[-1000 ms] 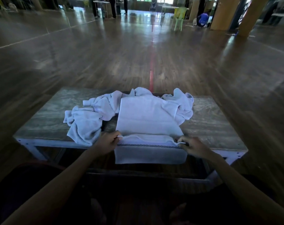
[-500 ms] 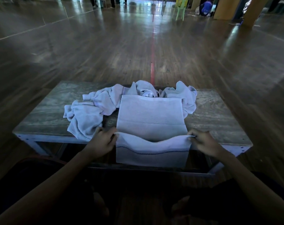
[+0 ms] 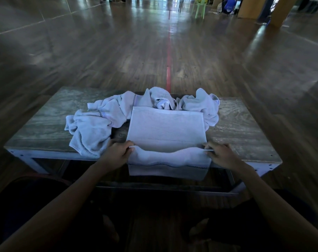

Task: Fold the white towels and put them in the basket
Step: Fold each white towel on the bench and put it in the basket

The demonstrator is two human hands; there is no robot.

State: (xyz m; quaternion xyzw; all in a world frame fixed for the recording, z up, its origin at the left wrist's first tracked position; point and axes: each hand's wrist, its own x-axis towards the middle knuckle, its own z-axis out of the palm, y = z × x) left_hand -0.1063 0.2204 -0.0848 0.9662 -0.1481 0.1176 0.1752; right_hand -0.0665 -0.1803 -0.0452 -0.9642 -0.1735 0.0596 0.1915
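Observation:
A white towel (image 3: 165, 128) lies flat on the low wooden table (image 3: 45, 128), its near end draped over the front edge. My left hand (image 3: 116, 153) pinches the towel's left near corner and my right hand (image 3: 222, 155) pinches the right near corner, both lifted slightly so the cloth sags between them. A checked stripe runs across the hanging part. Behind and to the left lies a heap of crumpled white towels (image 3: 96, 124), reaching round to the right back (image 3: 202, 104). No basket is in view.
The table's right part (image 3: 242, 128) shows bare wood. A dark wooden floor with a red line (image 3: 168, 57) stretches beyond. Far back stand a green chair (image 3: 200, 8), pillars and a crouching person in blue (image 3: 228, 4). My legs are below the table edge.
My hands have raised the towel's near corners off the table edge and spread slightly apart; the striped hem now hangs lower. The camera has tilted down a little.

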